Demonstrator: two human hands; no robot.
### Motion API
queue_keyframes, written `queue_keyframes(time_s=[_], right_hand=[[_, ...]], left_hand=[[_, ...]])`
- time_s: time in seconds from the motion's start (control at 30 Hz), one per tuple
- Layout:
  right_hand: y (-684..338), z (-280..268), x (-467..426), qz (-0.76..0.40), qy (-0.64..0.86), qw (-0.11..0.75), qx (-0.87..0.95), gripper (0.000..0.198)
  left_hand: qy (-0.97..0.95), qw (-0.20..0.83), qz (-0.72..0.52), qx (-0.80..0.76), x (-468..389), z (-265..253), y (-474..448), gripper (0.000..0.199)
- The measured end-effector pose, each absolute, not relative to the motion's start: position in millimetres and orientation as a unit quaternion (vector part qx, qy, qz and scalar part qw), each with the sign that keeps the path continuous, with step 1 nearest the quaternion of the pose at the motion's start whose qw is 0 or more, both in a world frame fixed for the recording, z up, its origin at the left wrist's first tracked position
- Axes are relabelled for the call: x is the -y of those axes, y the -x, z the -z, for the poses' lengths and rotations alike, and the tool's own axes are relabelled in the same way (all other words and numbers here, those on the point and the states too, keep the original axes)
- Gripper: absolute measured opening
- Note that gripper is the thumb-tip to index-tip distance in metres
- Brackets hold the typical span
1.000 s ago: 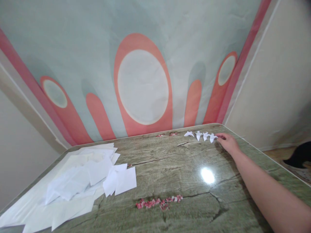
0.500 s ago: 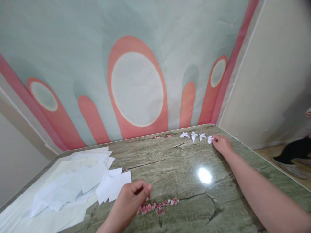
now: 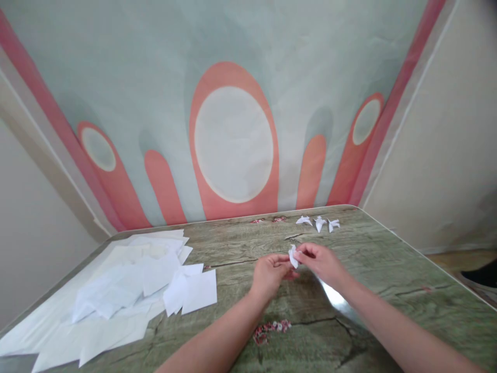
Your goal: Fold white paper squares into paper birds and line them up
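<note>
My right hand (image 3: 316, 261) pinches a small folded white paper crane (image 3: 294, 257) above the middle of the table. From the other side, the fingers of my left hand (image 3: 272, 272) close on the same piece, their tips partly hidden behind it. Three similar white paper cranes stand in a row near the far edge: a left one (image 3: 304, 220), a middle one (image 3: 319, 224) and a right one (image 3: 333, 225).
On the left of the wood-grain table (image 3: 240, 243) lies a spread heap of white paper sheets (image 3: 116, 290), with small squares (image 3: 200, 291) at its right side. Pink flower-like patches (image 3: 272, 329) show near the front. A patterned wall (image 3: 233, 41) rises behind, and a person's dark shoe (image 3: 481, 274) is at right.
My right hand has picked the rightmost paper crane out of the row and brought it to the middle. My left hand has moved right and forward to meet it. The view has shifted slightly.
</note>
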State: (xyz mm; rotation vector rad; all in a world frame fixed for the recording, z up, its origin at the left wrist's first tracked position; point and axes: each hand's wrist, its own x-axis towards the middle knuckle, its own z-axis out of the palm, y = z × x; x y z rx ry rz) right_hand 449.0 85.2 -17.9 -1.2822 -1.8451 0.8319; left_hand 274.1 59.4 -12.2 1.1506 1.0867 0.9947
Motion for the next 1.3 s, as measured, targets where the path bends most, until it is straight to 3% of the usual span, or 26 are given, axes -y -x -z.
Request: queue_keyframes(time_s=[0.33,0.67,1.03,1.2,1.3], right_hand=[[-432.1,12.4,-59.3,-0.311,0.474,0.355,0.743,0.016],[-432.4,17.1,-58.1,-0.346,0.47,0.358,0.729,0.018],[-431.9,24.0,-57.5,-0.324,0.485,0.366,0.726,0.021],[-432.6,28.3,-61.1,-0.285,0.489,0.375,0.734,0.02],[-433.4,30.2,-60.8,-0.263,0.482,0.37,0.749,0.018]], left_hand=[[-0.512,0.543,-0.447,-0.493,-44.3,25.0,-258.6,0.025],[-0.581,0.454,-0.427,-0.522,-38.6,15.6,-259.2,0.021],[-0.576,0.484,-0.407,-0.518,-46.7,20.3,-252.4,0.014],[-0.52,0.59,-0.443,-0.431,-49.8,24.5,-253.1,0.032],[-0.502,0.616,-0.448,-0.41,-50.1,30.0,-253.3,0.032]])
